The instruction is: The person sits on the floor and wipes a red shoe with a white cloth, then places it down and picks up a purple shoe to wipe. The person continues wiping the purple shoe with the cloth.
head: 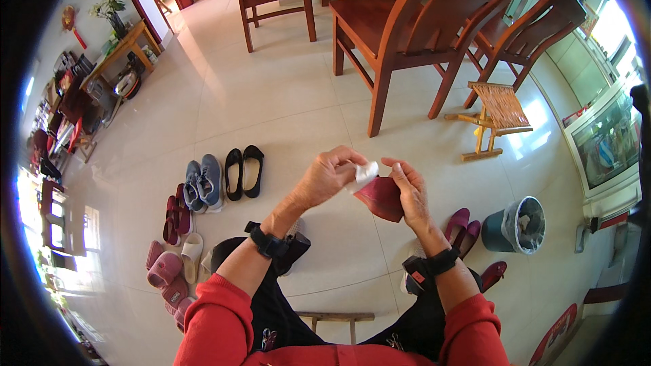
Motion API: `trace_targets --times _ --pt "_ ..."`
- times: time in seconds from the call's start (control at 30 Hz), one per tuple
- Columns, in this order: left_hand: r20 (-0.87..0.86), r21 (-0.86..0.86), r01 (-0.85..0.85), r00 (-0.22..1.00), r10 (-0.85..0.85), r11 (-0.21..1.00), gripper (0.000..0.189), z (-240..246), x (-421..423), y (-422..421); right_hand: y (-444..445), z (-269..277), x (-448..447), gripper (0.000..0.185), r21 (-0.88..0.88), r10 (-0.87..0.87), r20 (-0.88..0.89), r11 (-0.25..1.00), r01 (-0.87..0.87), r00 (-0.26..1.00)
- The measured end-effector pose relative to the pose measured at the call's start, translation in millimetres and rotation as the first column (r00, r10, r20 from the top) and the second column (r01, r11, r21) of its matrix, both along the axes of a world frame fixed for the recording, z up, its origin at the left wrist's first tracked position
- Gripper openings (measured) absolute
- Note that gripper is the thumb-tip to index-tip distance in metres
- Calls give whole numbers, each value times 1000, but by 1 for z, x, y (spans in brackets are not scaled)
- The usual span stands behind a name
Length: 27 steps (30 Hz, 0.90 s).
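In front of my knees, my right hand grips a dark red shoe, with its toe or heel end pointing down. My left hand pinches a crumpled white tissue or wipe against the shoe's upper left edge. How much of the shoe the tissue covers is hard to tell. To the left on the floor are black flat shoes, blue-grey lace-up shoes and dark red strap shoes. Purple-red flats and a single dark red shoe lie to the right.
A lined waste bin stands right of my right hand. Pink slippers and a cream slipper lie at left. Beyond are wooden chairs and a folding stool. A wooden stool edge shows between my legs.
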<state>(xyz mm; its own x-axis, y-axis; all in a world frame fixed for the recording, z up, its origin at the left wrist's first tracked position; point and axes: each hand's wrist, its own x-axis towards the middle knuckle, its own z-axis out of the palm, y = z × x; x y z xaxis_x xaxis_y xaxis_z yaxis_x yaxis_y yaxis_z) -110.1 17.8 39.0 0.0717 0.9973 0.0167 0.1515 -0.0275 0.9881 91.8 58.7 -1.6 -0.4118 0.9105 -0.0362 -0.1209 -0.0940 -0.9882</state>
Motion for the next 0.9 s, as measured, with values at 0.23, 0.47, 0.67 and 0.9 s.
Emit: trace_targets --times 0.23,0.47,0.67,0.9 --pt "-256 315 231 955 -151 921 25 -14 20 -5 2 19 9 34 32 46 -87 999 -44 995" --pt "-418 344 223 906 -64 912 25 -35 10 2 -1 35 22 39 62 73 -79 996 -68 994" --pt "-316 261 184 944 -96 948 26 -20 24 -1 3 33 27 38 154 80 2 985 -79 997" --pt "-359 376 240 928 -97 895 27 -37 16 8 0 33 28 39 202 86 -11 976 -82 996"
